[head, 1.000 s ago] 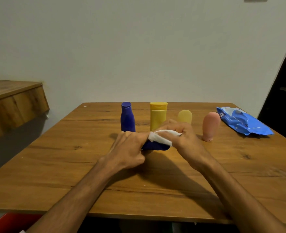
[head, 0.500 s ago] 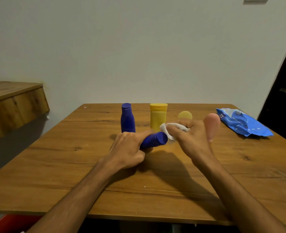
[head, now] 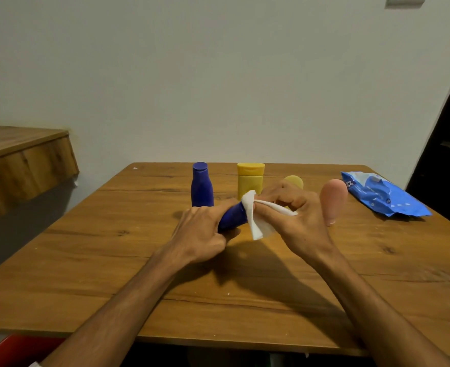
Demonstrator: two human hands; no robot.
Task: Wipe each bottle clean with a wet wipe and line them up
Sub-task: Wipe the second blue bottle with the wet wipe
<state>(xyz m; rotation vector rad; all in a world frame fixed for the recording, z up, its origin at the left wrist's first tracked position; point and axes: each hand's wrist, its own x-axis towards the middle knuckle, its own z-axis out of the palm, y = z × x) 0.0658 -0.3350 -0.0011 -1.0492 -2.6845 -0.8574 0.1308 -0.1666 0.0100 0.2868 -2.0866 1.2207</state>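
I see the left hand [head: 200, 234] grip a smooth round blue bottle [head: 231, 218] above the wooden table [head: 107, 260] centre. At its 3 o'clock, the right hand [head: 300, 223] pinches a soft white wipe [head: 257, 221].

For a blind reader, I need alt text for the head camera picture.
The left hand holds a blue bottle sideways over the table while the right hand wipes its end with a wipe. Behind stand another blue bottle, two yellow bottles and a pink bottle, with a wipe pack at right.

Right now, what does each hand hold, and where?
Left hand grips the tilted blue bottle round its lower half; right hand pinches the wet wipe by its upper part.
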